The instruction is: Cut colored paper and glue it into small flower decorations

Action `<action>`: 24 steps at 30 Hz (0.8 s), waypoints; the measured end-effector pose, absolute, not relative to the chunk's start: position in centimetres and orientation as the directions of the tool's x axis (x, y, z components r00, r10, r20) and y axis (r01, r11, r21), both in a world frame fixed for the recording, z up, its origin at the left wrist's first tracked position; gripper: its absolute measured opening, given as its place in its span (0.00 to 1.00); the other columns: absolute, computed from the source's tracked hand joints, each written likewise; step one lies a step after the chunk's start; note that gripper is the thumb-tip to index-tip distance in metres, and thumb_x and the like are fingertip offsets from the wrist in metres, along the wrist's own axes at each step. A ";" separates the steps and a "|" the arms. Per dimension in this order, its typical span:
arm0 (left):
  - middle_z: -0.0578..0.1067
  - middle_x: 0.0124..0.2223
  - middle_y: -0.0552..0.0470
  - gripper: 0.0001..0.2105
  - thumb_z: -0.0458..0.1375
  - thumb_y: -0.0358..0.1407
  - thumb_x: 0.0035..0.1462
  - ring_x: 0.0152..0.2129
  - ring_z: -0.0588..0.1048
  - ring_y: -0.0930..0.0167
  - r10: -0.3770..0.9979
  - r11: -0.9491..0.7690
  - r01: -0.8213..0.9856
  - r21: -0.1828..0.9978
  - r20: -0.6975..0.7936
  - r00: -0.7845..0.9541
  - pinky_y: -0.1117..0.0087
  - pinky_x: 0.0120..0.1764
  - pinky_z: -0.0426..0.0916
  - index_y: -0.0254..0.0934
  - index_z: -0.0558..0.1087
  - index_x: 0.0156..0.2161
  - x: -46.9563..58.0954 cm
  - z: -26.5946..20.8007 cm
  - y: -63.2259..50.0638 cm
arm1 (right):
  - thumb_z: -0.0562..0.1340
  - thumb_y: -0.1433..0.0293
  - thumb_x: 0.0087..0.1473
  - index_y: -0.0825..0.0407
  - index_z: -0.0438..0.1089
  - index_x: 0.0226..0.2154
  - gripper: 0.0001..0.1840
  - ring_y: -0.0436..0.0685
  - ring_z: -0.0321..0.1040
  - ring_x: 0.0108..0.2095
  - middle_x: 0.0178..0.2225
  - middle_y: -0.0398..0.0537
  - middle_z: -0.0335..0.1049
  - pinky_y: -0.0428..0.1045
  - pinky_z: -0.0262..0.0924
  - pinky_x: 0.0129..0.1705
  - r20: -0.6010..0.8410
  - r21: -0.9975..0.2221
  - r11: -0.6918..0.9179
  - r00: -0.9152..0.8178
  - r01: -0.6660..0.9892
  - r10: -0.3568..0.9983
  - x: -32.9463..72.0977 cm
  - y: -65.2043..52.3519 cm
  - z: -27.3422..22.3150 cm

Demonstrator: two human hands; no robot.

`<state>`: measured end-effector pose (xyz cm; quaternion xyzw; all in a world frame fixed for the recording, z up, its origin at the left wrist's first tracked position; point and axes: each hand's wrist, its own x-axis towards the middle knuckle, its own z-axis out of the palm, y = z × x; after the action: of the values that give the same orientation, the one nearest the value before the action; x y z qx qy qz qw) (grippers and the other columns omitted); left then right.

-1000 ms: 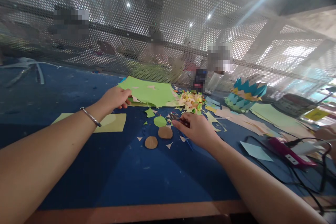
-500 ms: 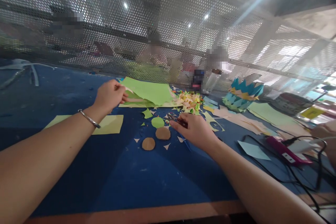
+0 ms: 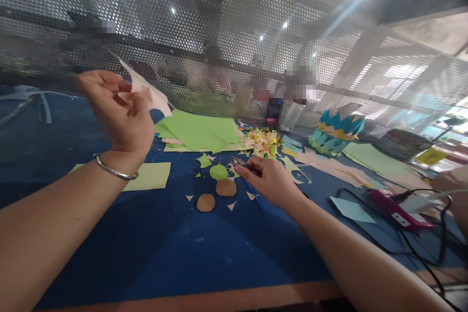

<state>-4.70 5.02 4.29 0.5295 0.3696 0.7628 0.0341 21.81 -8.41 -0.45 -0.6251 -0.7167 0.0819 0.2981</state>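
Raised above the table at the left, my left hand point(image 3: 120, 107) pinches a pale pink sheet of cut paper point(image 3: 146, 90) with a curved notch in its edge. My right hand point(image 3: 272, 178) rests low over the table, its fingers closed round dark-handled scissors point(image 3: 239, 161) whose blades point left. Just left of it lie a green paper circle point(image 3: 219, 172) and two brown discs, one nearer the hand point(image 3: 226, 188) and one closer to me point(image 3: 205, 203). Small paper offcuts point(image 3: 231, 206) are scattered about them. A stack of green paper point(image 3: 204, 131) lies behind.
A pile of small folded paper pieces point(image 3: 263, 141) stands behind my right hand. Further right are a blue-green paper crown point(image 3: 334, 131), a purple power strip point(image 3: 398, 212) with black cables and a blue paper sheet point(image 3: 353, 209). Another person's hand point(image 3: 451, 183) shows at the right edge.
My left hand has risen up and leftward from the green paper stack, lifting the pale pink paper off it. My right hand has stayed in place with the scissors.
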 end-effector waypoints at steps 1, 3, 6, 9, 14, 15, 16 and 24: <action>0.64 0.51 0.48 0.23 0.58 0.18 0.46 0.40 0.69 0.71 0.386 -0.786 0.321 0.528 0.825 -0.412 0.68 0.40 0.67 0.39 0.57 0.44 -4.2 4.2 4.7 | 0.59 0.49 0.60 0.49 0.57 0.22 0.26 0.49 0.52 0.22 0.19 0.37 0.56 0.47 0.43 0.26 0.322 -0.527 0.211 -0.036 0.823 0.946 21.9 -8.3 -0.5; 0.69 0.46 0.51 0.21 0.61 0.21 0.46 0.36 0.70 0.72 0.343 -0.846 0.253 0.470 0.842 -0.417 0.69 0.38 0.67 0.39 0.62 0.43 -2.9 4.0 3.7 | 0.59 0.49 0.60 0.50 0.59 0.22 0.25 0.49 0.52 0.22 0.19 0.37 0.55 0.47 0.43 0.25 0.315 -0.598 0.219 -0.025 0.771 0.949 22.0 -8.1 -0.6; 0.75 0.41 0.53 0.13 0.65 0.27 0.49 0.37 0.74 0.71 0.580 -0.783 0.013 0.622 0.738 -0.344 0.67 0.43 0.69 0.39 0.69 0.39 -0.7 3.5 1.3 | 0.61 0.49 0.59 0.50 0.60 0.23 0.24 0.48 0.50 0.22 0.19 0.36 0.53 0.47 0.42 0.25 0.335 -0.693 0.257 -0.015 0.674 0.942 22.0 -7.8 -0.9; 0.78 0.39 0.51 0.08 0.65 0.31 0.52 0.38 0.77 0.67 0.844 -0.483 -0.410 0.773 0.535 0.014 0.61 0.47 0.71 0.39 0.69 0.35 0.9 3.0 -1.0 | 0.62 0.49 0.58 0.50 0.62 0.26 0.23 0.47 0.49 0.20 0.20 0.35 0.53 0.46 0.43 0.23 0.319 -0.803 0.276 -0.011 0.528 0.948 21.8 -7.6 -1.2; 0.79 0.40 0.52 0.09 0.65 0.31 0.52 0.41 0.78 0.66 0.892 -0.229 -0.391 0.891 0.353 0.282 0.62 0.47 0.71 0.40 0.71 0.37 1.8 1.8 -2.3 | 0.60 0.46 0.58 0.49 0.61 0.28 0.24 0.45 0.50 0.14 0.19 0.35 0.63 0.44 0.44 0.16 0.252 -0.941 0.232 0.050 0.248 0.967 21.3 -7.7 -1.2; 0.79 0.39 0.52 0.10 0.65 0.31 0.52 0.40 0.78 0.66 0.893 -0.202 -0.350 0.915 0.319 0.318 0.61 0.47 0.71 0.41 0.71 0.39 1.8 1.6 -2.3 | 0.61 0.46 0.58 0.49 0.62 0.29 0.24 0.44 0.51 0.13 0.20 0.36 0.65 0.44 0.43 0.15 0.255 -0.949 0.237 0.065 0.207 0.965 21.3 -7.7 -1.2; 0.79 0.39 0.52 0.12 0.65 0.31 0.52 0.40 0.78 0.66 0.891 -0.177 -0.321 0.930 0.290 0.349 0.61 0.46 0.72 0.41 0.71 0.42 1.9 1.4 -2.3 | 0.61 0.47 0.58 0.50 0.63 0.29 0.23 0.44 0.52 0.12 0.20 0.37 0.67 0.43 0.43 0.14 0.264 -0.954 0.248 0.079 0.168 0.961 21.4 -7.7 -1.1; 0.81 0.44 0.49 0.19 0.67 0.30 0.51 0.41 0.79 0.63 0.809 0.022 -0.306 0.952 0.162 0.565 0.61 0.45 0.72 0.42 0.76 0.49 2.2 1.1 -3.4 | 0.62 0.62 0.52 0.51 0.63 0.20 0.15 0.43 0.48 0.13 0.17 0.38 0.62 0.44 0.41 0.14 0.214 -0.975 0.204 0.140 0.083 0.967 21.5 -7.5 -1.1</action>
<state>2.20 -3.37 1.14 0.5661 0.2223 0.4102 0.6795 21.48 -7.50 -1.14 -0.4970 -0.5283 0.3887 0.5681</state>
